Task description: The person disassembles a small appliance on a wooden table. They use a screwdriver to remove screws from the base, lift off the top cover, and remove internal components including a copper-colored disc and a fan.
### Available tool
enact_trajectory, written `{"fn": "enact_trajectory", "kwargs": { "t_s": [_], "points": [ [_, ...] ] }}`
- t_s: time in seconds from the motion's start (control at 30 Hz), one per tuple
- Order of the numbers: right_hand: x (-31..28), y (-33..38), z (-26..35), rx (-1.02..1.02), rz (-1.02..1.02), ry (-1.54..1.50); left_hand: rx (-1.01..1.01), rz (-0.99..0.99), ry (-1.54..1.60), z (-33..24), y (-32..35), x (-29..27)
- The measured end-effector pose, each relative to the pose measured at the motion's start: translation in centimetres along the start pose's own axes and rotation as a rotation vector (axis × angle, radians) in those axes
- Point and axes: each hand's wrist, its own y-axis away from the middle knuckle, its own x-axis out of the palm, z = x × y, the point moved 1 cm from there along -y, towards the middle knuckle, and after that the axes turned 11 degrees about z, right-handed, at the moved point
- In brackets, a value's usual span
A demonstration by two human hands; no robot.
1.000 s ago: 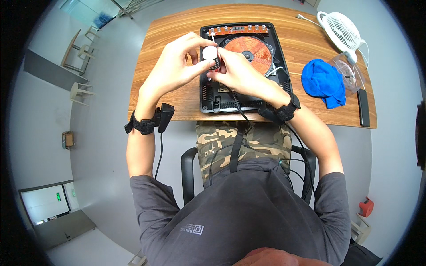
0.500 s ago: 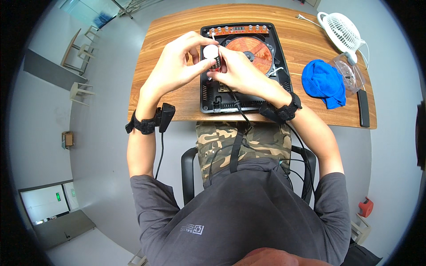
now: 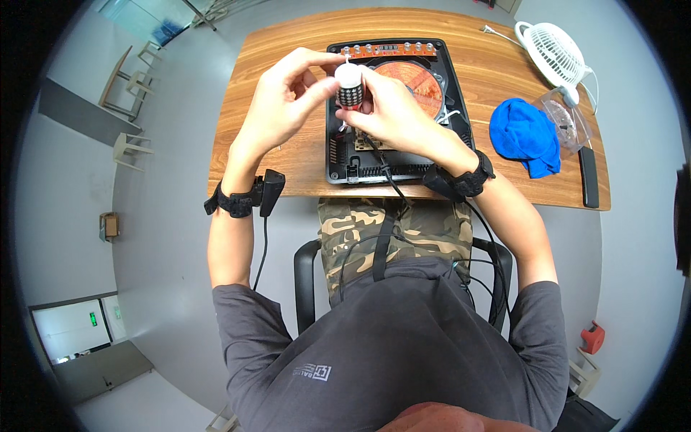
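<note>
Both my hands hold a small cylindrical part (image 3: 350, 88) with a white top and a black dotted side, lifted above an opened black induction cooker (image 3: 392, 108). My left hand (image 3: 284, 97) pinches it from the left, my right hand (image 3: 392, 108) grips it from the right. A thin white wire hangs from the part. The cooker's copper coil (image 3: 421, 83) and a row of round knobs along its far edge are exposed. A black cord runs from the cooker toward my lap.
The cooker sits on a wooden table (image 3: 288, 50). A white desk fan (image 3: 554, 50), a blue cloth (image 3: 525, 133), a clear plastic bag (image 3: 565, 122) and a black tool (image 3: 589, 176) lie on the right. Both wrists carry black straps.
Both hands shifted the small part slightly upward and turned it; its dotted black side now faces the camera.
</note>
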Motion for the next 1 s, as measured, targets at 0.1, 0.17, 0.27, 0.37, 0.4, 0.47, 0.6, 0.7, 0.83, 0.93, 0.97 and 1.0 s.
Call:
{"fn": "enact_trajectory", "kwargs": {
  "t_s": [0.1,0.17,0.27,0.37,0.4,0.47,0.6,0.7,0.83,0.93,0.97,1.0],
  "points": [
    [-0.8,-0.1,-0.6,-0.003,-0.086,0.080,-0.047,0.016,-0.055,3.1,0.6,0.0],
    [-1.4,-0.4,-0.8,0.026,-0.127,0.120,-0.133,0.158,-0.098,5.4,1.6,1.1],
    [-1.7,-0.8,-0.5,-0.024,-0.213,0.102,-0.169,0.260,-0.044,6.3,2.3,2.8],
    [-1.9,-1.3,-0.9,-0.040,-0.210,0.041,-0.180,0.310,-0.054,6.0,1.8,3.5],
    [-1.8,-1.2,-0.9,-0.045,-0.214,0.052,-0.151,0.308,-0.063,6.2,1.8,4.0],
    [-1.7,-1.2,-0.7,-0.063,-0.224,0.076,-0.132,0.314,-0.101,6.2,1.7,4.3],
    [-1.4,-1.6,-0.9,-0.048,-0.206,0.017,-0.186,0.308,-0.069,7.2,1.9,4.6],
    [-1.5,-1.8,-1.4,-0.068,-0.196,-0.004,-0.178,0.291,-0.080,7.0,1.9,4.5],
    [-1.3,-1.4,1.3,-0.057,-0.233,-0.073,-0.224,0.275,-0.266,6.7,2.2,3.0],
    [-1.8,-1.5,2.0,-0.099,-0.346,-0.154,-0.288,0.212,-0.394,8.3,2.9,1.3],
    [-2.3,-1.6,1.9,-0.104,-0.340,-0.185,-0.347,0.180,-0.409,8.9,3.3,0.5],
    [-2.9,-1.7,1.5,-0.089,-0.336,-0.155,-0.405,0.147,-0.424,9.6,3.7,-0.3]
  ]
}}
